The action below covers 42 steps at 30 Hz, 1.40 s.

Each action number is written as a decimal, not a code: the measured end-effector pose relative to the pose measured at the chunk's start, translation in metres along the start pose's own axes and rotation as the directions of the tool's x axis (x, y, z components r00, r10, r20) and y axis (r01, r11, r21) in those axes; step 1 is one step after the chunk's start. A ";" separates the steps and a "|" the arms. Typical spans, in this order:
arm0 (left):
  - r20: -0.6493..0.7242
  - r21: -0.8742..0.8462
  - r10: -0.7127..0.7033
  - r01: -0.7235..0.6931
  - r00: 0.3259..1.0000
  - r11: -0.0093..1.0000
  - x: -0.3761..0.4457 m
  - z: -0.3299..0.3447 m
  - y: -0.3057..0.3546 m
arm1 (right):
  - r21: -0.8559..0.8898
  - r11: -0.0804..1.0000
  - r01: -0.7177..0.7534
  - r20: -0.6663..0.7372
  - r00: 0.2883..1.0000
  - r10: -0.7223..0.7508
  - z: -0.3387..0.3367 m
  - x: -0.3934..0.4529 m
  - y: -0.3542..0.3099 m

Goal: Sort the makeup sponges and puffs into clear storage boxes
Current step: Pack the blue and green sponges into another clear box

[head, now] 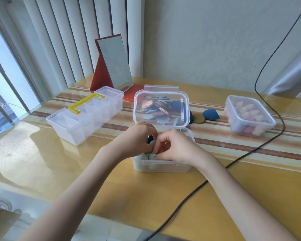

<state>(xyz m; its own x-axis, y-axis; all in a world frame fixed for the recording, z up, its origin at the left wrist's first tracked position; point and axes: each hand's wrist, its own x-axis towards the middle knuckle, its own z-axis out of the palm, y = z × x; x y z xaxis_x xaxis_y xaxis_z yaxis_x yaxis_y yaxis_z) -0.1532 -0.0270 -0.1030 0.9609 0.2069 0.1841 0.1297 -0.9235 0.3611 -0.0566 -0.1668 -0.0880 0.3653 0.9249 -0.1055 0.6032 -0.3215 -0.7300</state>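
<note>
A small clear box [163,166] stands open in the middle of the table, its hinged lid [161,106] raised behind it. Both my hands are over the box. My left hand [139,138] and my right hand [174,146] pinch pale green puffs [150,154] that stand on edge inside it. Through the raised lid I see a pile of several flat puffs [159,110] in mixed colours. A dark blue teardrop sponge [210,114] and a mustard puff [199,118] lie loose to the right of the pile.
A closed clear box [248,115] of pink and peach sponges sits at the right. A long divided clear case with a yellow handle [86,117] lies at the left. A red folding mirror [113,66] stands behind. A black cable [215,176] crosses the table on the right.
</note>
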 end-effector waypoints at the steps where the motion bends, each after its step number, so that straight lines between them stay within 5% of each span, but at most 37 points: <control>1: 0.003 -0.025 0.011 -0.011 1.000 1.000 -0.001 -0.001 0.000 | -0.005 1.000 0.009 0.017 1.000 -0.009 -0.002 0.000 0.000; 7: 0.011 -0.190 0.054 -0.051 0.998 0.981 -0.012 -0.015 -0.004 | 0.072 0.997 -0.023 0.185 0.983 0.009 -0.024 -0.004 0.004; 13: -0.281 -0.285 -0.003 -0.081 0.960 0.955 -0.016 -0.011 -0.014 | 0.050 0.999 -0.008 0.118 0.993 0.002 -0.026 -0.004 0.004; 19: -0.580 -0.495 -0.321 -0.012 0.749 0.869 -0.016 -0.008 -0.026 | 0.252 0.954 0.162 -0.349 0.935 -0.067 -0.057 -0.003 0.020; 22: -0.528 -0.613 -0.488 0.085 0.695 0.785 -0.007 -0.004 -0.046 | 0.248 0.952 0.179 -0.539 0.842 -0.018 -0.075 0.007 0.046; 27: -0.336 -0.737 -0.588 0.184 0.736 0.651 0.017 0.007 -0.064 | 0.221 0.972 0.083 -0.748 0.654 0.114 -0.097 0.034 0.091; 31: -0.231 -0.835 -0.651 0.196 0.723 0.515 0.043 0.013 -0.063 | 0.076 0.995 -0.065 -0.583 0.807 0.097 -0.094 0.066 0.108; 36: -0.125 -0.952 -0.716 0.120 0.687 0.282 0.056 0.020 -0.061 | -0.013 0.999 -0.045 -0.397 0.917 0.036 -0.085 0.100 0.113; 42: -0.230 -0.905 -0.675 0.102 0.701 0.414 0.059 0.027 -0.063 | -0.215 0.965 -0.150 -0.277 0.957 0.087 -0.092 0.137 0.122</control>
<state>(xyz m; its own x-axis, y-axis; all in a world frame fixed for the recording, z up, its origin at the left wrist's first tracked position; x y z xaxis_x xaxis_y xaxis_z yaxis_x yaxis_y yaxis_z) -0.0977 0.0343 -0.1395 0.5298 0.8427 0.0957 -0.0698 -0.0691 0.9952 0.1319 -0.0980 -0.1298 0.5987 0.8006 0.0224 0.6797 -0.4931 -0.5429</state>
